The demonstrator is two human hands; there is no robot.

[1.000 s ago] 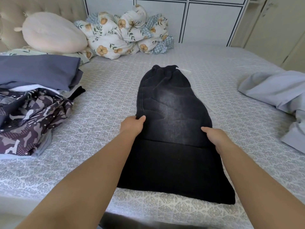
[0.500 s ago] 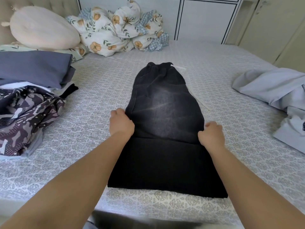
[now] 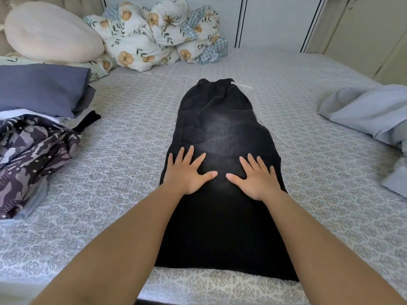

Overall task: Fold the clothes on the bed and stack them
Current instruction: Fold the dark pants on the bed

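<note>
Mid-task: black trousers (image 3: 222,194) half-folded, left hand (image 3: 187,172) and right hand (image 3: 256,179) pressing flat, fingers spread wide. Folded stack (image 3: 41,91) at 9 o'clock; grey garment (image 3: 370,113) at 3 o'clock unfolded.

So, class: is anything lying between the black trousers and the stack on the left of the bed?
Nothing visible. Both hands, left and right, press flat on the trousers. Only bare bedsheet lies between them and the stack at the left.
</note>
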